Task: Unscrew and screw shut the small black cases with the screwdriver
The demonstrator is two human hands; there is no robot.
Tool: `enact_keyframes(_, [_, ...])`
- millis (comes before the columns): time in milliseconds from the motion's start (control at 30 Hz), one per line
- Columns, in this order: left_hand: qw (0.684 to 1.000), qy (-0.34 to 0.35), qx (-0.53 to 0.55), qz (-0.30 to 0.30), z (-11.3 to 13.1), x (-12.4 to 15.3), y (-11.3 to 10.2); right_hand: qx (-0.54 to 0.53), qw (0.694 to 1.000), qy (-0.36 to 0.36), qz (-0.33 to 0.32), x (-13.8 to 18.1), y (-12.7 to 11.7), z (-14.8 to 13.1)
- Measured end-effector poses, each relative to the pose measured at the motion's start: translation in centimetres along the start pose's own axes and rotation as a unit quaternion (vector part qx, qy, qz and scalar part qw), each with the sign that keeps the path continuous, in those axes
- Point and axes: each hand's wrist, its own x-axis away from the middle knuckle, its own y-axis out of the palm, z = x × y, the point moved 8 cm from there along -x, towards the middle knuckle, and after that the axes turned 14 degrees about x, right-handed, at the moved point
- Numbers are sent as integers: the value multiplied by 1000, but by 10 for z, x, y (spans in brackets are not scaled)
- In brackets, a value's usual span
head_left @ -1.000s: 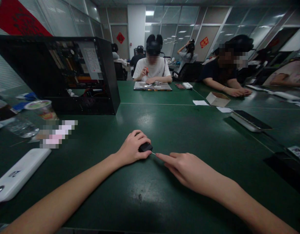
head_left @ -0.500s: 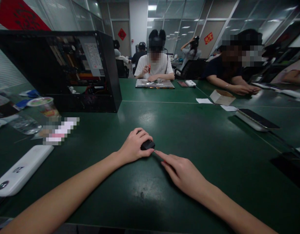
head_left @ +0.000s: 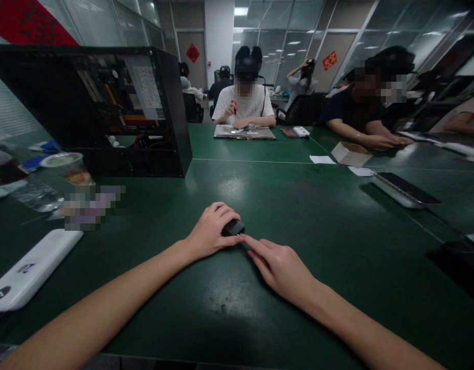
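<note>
"Fingers of the left hand [head_left: 212, 232]: how do they sit in the head view?"

"Curled over a small black box [head_left: 234, 228], gripping it, with the thumb along its near side."

"And those of the right hand [head_left: 285, 264]?"

"Its index finger reaches forward, the tip right by the left thumb's tip at the box's near edge. The others bend beneath. A bright sliver [head_left: 239, 235] shows at that fingertip; whether these fingers grip anything, one cannot tell."

"Where is the box, then?"

"Under the left hand, over the middle of the green table [head_left: 317, 221]."

"What lies about it?"

"On the left, an open black computer case [head_left: 171, 113], a plastic cup [head_left: 77, 173] and, nearer, a white slab [head_left: 34, 270]. On the right, a paper box [head_left: 350, 155]. Across the table, a person in a white shirt [head_left: 248, 103] holds a red-handled tool [head_left: 234, 106] over a flat panel [head_left: 244, 133]."
</note>
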Motion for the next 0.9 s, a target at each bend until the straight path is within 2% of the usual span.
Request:
enact_keyframes(367, [1000,5,1,16,-1,1,-1,50,998,40,3,6,-13,21])
enact_keyframes(667, [1000,-4,10,16,3,0,-4,-29,999,43,16,0,-2,9])
enact_keyframes(900, [1000,-6,16,21,3,0,-4,-20,998,54,20,3,-7,18])
